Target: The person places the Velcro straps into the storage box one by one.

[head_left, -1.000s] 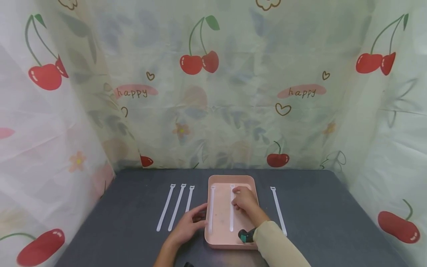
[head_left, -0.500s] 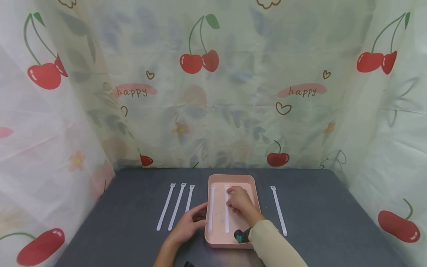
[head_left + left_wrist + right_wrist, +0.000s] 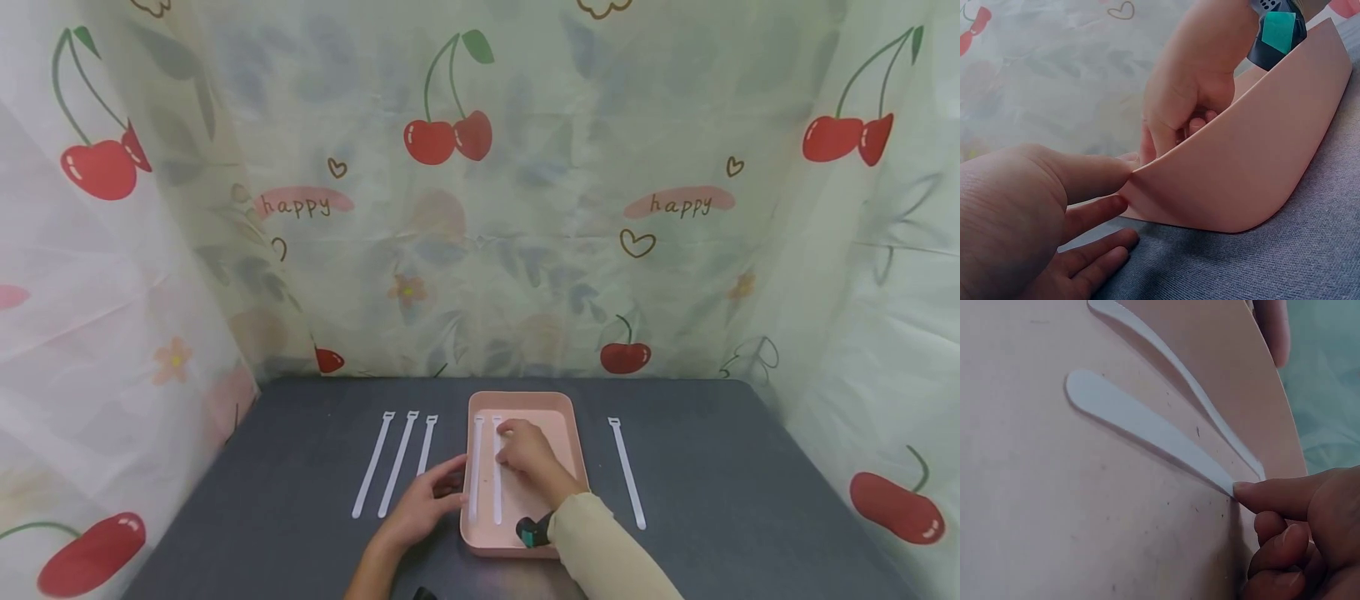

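A shallow pink tray [image 3: 495,550] lies on the dark table, with two white cable straps in it, side by side. My right hand [image 3: 527,454] pinches the inner strap [image 3: 498,496] between thumb and finger near its buckle end. In the right wrist view the rounded tail of this strap [image 3: 1135,422] stretches away from the fingertips over the tray floor. The other strap [image 3: 476,475] runs along the tray's left wall. My left hand [image 3: 420,508] touches that wall from outside; in the left wrist view its extended fingers [image 3: 1094,175] meet the tray's outer side near the rim.
Three more white straps [image 3: 371,475] lie in a row left of the tray, the nearest partly hidden by the left hand. Another strap [image 3: 626,471] lies to the right. A cherry-print curtain [image 3: 480,250] closes off the back and sides.
My right hand has slid the pinched strap leftward across the tray, close to the strap by the left wall. The left hand and the tray have stayed in place.
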`<state>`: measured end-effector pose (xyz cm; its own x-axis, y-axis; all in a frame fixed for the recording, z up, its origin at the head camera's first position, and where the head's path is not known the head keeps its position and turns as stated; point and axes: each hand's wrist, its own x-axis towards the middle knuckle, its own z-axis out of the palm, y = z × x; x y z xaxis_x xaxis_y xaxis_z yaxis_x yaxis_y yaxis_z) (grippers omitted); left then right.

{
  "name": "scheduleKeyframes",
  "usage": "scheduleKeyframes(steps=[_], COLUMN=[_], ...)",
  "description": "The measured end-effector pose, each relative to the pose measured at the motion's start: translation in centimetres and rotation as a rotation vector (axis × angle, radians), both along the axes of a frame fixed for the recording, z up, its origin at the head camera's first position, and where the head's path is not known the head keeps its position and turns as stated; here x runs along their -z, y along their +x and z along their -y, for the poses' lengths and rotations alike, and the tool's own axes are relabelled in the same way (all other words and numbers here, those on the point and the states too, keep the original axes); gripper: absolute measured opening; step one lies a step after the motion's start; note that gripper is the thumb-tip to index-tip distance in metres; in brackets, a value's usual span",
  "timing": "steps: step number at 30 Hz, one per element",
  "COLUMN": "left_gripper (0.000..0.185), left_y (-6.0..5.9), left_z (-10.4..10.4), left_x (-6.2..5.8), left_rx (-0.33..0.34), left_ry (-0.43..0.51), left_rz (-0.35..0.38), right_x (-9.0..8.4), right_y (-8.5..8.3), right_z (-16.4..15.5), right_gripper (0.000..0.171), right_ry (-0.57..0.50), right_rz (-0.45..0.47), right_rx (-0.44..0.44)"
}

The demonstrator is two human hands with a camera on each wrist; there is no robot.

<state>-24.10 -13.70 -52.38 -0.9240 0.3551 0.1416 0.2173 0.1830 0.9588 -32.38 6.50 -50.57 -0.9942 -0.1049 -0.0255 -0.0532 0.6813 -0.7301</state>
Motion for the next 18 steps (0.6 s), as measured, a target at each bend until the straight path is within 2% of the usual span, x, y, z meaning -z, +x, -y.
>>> scheduleKeyframes(steps=[8,18], left_gripper=[0.058,0.059], left_y=[0.04,0.02], left_z=[-0.16,0.01], left_x=[-0.02,-0.02], left_rx=[0.006,-0.002], left_ry=[0.012,-0.006], left_rz=[-0.008,-0.001], right_x=[-0.49,-0.6], right_y=[0.13,0.37], right_z=[0.5,1.04], right_gripper=[0.046,0.045], right_ry=[0.05,0.078], right_rz=[-0.023,-0.01], right_rx=[0.007,0.008])
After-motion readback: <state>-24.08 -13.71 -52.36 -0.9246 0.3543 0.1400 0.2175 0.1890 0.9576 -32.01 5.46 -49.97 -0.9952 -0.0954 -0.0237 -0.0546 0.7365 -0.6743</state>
